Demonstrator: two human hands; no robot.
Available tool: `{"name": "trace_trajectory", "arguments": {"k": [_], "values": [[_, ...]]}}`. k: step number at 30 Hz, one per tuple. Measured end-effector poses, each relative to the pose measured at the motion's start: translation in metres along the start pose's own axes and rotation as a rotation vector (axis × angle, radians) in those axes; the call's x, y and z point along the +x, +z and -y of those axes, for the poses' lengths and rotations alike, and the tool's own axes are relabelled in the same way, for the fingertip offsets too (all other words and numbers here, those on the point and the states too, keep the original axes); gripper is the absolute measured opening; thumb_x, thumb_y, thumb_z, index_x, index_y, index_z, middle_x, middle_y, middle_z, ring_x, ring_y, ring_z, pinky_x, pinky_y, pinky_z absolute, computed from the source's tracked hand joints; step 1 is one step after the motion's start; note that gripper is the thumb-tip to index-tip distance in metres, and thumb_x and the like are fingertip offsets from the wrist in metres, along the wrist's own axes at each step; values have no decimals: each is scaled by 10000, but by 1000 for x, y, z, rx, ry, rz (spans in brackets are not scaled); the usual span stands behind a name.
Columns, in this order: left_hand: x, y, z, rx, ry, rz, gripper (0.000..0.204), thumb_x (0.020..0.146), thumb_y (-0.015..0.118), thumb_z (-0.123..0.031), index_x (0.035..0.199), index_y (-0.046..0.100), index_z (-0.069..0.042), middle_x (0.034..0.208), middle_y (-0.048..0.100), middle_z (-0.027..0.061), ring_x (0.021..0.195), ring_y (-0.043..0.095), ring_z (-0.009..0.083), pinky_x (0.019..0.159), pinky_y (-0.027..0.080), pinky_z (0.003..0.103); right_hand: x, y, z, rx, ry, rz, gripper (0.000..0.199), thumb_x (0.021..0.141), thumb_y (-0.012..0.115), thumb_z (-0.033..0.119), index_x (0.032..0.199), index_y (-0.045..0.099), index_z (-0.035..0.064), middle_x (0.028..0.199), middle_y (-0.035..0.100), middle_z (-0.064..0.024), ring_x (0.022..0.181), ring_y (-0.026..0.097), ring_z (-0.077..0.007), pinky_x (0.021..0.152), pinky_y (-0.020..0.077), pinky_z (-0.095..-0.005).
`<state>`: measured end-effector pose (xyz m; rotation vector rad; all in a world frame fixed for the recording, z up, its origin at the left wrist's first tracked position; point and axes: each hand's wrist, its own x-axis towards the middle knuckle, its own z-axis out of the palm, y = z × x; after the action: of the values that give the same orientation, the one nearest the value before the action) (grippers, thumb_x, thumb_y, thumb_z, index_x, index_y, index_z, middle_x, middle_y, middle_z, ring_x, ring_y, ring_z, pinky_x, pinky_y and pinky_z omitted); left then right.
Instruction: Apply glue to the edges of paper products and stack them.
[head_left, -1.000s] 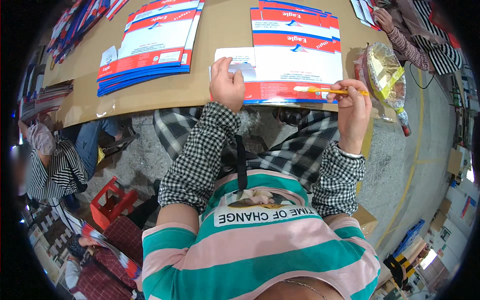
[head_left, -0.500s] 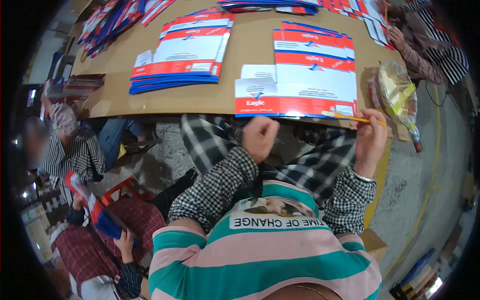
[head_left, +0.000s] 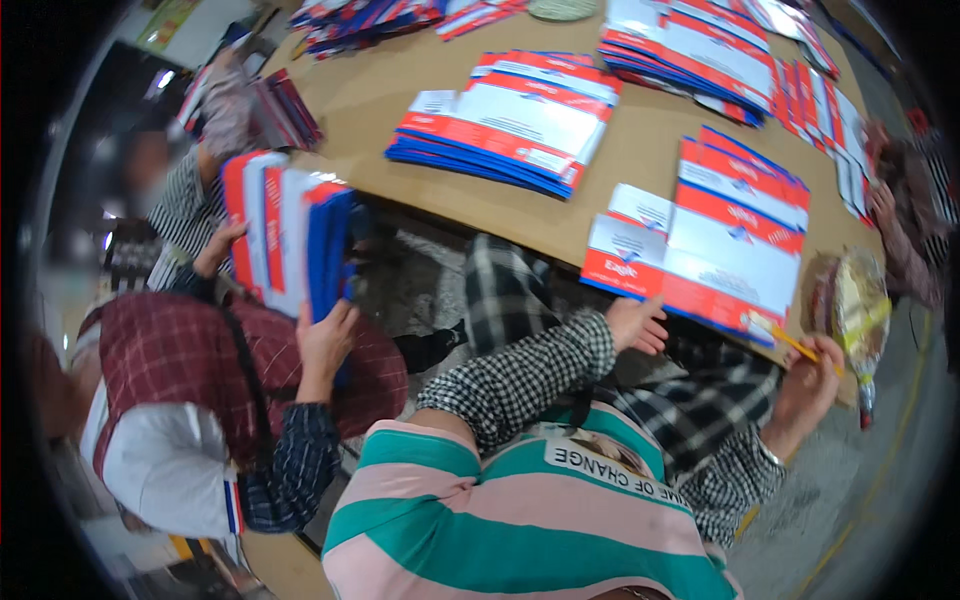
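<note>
My right hand (head_left: 808, 385) grips a thin brush (head_left: 797, 345) with a yellow-orange handle. Its pale tip rests over the near right corner of a stack of flat red, white and blue printed cartons (head_left: 735, 255). At the table's front edge, just below the left part of this stack, is my left hand (head_left: 637, 326). Its fingers are loosely apart and hold nothing. Beyond my right hand lies a clear plastic bottle (head_left: 862, 315) with an open side and something pale inside, its neck toward me.
A second carton stack (head_left: 520, 120) lies to the left on the brown table (head_left: 640, 160), with more cartons (head_left: 690, 50) behind. At my left a co-worker in a maroon checked garment (head_left: 180, 350) holds a bundle of cartons (head_left: 285, 230). Another person's hand (head_left: 880, 205) is at the right.
My view has swung left, so the table sits further right. My left hand has gone from a closed fist to loosely open. The co-worker at left has raised the carton bundle toward the table.
</note>
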<state>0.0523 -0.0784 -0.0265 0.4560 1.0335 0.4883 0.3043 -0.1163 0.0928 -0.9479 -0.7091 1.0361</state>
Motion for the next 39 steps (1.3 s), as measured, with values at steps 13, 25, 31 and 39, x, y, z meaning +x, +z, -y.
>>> {"name": "trace_trajectory", "arguments": {"k": [13,25,31,39], "values": [[-80,-86,-112,-127,791,-194,279,907,502,-266,922,475,11,839,629,188,604,635,239,538,536,319,-18,16,34,56,-312,71,252,885,412,210,966,500,-11,882,468,-116,743,449,-173,675,385,-272],[-102,-161,-152,-239,1068,-212,258,941,404,-163,1050,462,63,942,596,165,803,637,252,680,544,328,-31,9,18,92,-285,174,245,884,431,208,975,511,-4,855,502,-127,735,472,-186,650,402,-282],[-105,-168,-124,-283,1070,-305,267,938,379,-110,1149,372,54,1031,552,203,838,627,293,708,550,368,-34,5,13,138,-281,167,247,884,432,209,972,511,-8,854,509,-133,734,469,-187,658,399,-284],[-89,-197,-109,-302,1095,-381,270,937,383,-107,1165,365,35,1025,550,204,824,632,314,704,563,374,-34,4,9,125,-268,180,253,888,436,209,985,516,-11,878,523,-143,749,485,-193,657,407,-283]]}}
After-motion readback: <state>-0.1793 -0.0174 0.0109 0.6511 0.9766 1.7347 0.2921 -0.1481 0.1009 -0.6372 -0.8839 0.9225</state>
